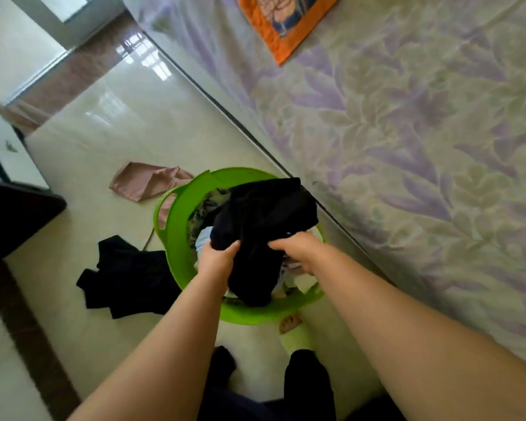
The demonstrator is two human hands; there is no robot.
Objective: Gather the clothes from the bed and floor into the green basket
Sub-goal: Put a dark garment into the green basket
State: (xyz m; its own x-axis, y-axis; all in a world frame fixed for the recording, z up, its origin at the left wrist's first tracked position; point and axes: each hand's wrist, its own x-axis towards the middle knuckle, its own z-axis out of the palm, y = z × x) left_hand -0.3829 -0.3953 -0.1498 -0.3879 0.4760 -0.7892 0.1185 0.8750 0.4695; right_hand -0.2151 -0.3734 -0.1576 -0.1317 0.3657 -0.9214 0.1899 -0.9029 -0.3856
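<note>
Left hand: your left hand [217,259] is gripping the black garment [261,226] at its near-left edge, with the fingers curled into the fabric.
Right hand: your right hand [298,249] is gripping the same black garment at its near-right edge, with the fingers closed over a fold; the two hands are sitting close together, with cloth between them.
Black garment: it is hanging bunched over the green basket [176,226], covering most of the opening, with its lower part dipping inside the rim.
Green basket: it is standing on the floor [128,123], just beside the edge of the bed [407,132]; patterned and pale clothes are showing inside it under the black garment.
Pink garment: the pink garment [143,183] is lying on the floor, touching the far-left side of the basket.
Dark clothes: a dark pile [125,275] is lying on the floor to the left of the basket, against its wall.
Bed: it is wearing a purple-and-green leaf-print sheet; an orange-bordered cloth [283,22] is lying on it near the far end.
Your feet: one foot is showing on the floor just below the basket rim.
</note>
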